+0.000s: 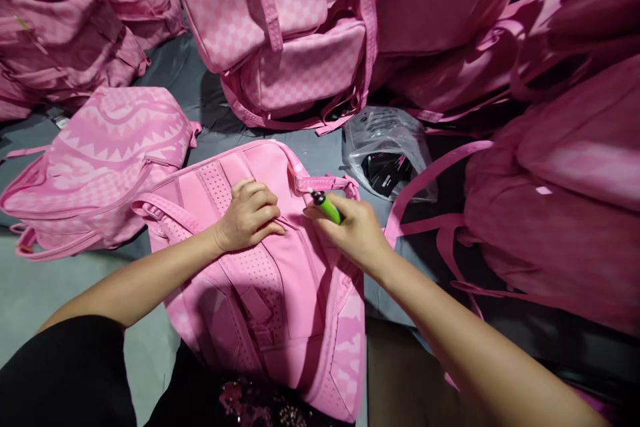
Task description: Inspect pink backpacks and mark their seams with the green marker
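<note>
A pink backpack [300, 307] lies in front of me, its back panel and shoulder straps facing up. My left hand [253, 213] rests on the upper back panel, its fingers curled and gripping the fabric. In my closed right hand [353, 223] is a green stick-shaped tool with a black end [327, 207]; its exact kind is unclear. The black end points towards the pink top strap [323, 183] at the bag's upper right corner. Whether it touches the strap I cannot tell.
Another pink backpack [113, 153] with a white jagged print lies at left. A checkered pink backpack [295, 53] stands behind, and a large pink bag [555, 213] with loose straps at right. A clear plastic bag [383, 140] with black tags sits on the dark table cover [315, 150].
</note>
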`<state>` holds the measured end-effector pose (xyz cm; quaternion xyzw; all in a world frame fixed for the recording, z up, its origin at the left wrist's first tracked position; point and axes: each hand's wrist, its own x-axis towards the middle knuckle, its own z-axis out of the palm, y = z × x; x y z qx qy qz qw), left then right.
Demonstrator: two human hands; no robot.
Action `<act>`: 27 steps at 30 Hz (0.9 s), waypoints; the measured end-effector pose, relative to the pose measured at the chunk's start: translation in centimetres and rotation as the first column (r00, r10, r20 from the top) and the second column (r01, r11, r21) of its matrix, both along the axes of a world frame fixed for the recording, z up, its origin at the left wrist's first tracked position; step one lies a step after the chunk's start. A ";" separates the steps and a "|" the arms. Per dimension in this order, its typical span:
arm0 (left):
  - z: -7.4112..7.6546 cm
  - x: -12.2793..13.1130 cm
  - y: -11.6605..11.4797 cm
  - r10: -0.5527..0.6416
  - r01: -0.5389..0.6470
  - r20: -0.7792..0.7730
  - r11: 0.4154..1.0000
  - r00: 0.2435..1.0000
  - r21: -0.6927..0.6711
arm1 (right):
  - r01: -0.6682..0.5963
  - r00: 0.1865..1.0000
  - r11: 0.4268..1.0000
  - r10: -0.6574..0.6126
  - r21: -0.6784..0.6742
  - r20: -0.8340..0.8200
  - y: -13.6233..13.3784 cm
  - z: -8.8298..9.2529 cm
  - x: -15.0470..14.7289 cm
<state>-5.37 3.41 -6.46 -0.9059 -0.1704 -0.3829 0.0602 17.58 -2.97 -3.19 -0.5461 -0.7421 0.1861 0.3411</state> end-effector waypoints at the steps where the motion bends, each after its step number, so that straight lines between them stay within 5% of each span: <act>1: -0.1 0.0 0.1 -0.004 0.004 0.003 1.000 1.000 0.001 | -0.008 1.000 0.993 0.006 -0.115 -0.019 0.0 0.5 0.0; 3: -0.4 0.0 0.4 0.011 -0.011 -0.010 1.000 1.000 -0.005 | -0.039 0.999 0.960 0.047 -0.279 0.021 0.4 1.5 -0.5; 8: -1.3 -0.1 0.4 0.064 -0.064 -0.026 0.998 0.998 0.009 | -0.061 0.987 0.914 0.114 -0.401 0.110 2.1 2.9 -2.9; 12: -1.7 -0.1 0.4 0.057 -0.057 -0.024 0.998 0.998 0.007 | -0.114 0.993 0.736 0.107 -0.667 -0.052 3.2 2.7 -3.9; 14: -1.7 -0.1 0.4 0.061 -0.061 -0.024 0.998 0.998 0.009 | -0.145 0.988 0.699 0.140 -0.700 -0.065 3.4 2.7 -3.8; 20: -1.6 0.0 0.4 0.044 -0.044 -0.006 0.998 0.999 0.053 | -0.132 0.947 0.855 0.258 -0.501 0.191 3.4 2.7 -2.8; 27: -1.8 -0.1 0.3 0.020 -0.019 0.016 0.998 1.000 -0.063 | -0.104 0.796 0.918 0.307 -0.382 0.521 1.6 1.3 -1.5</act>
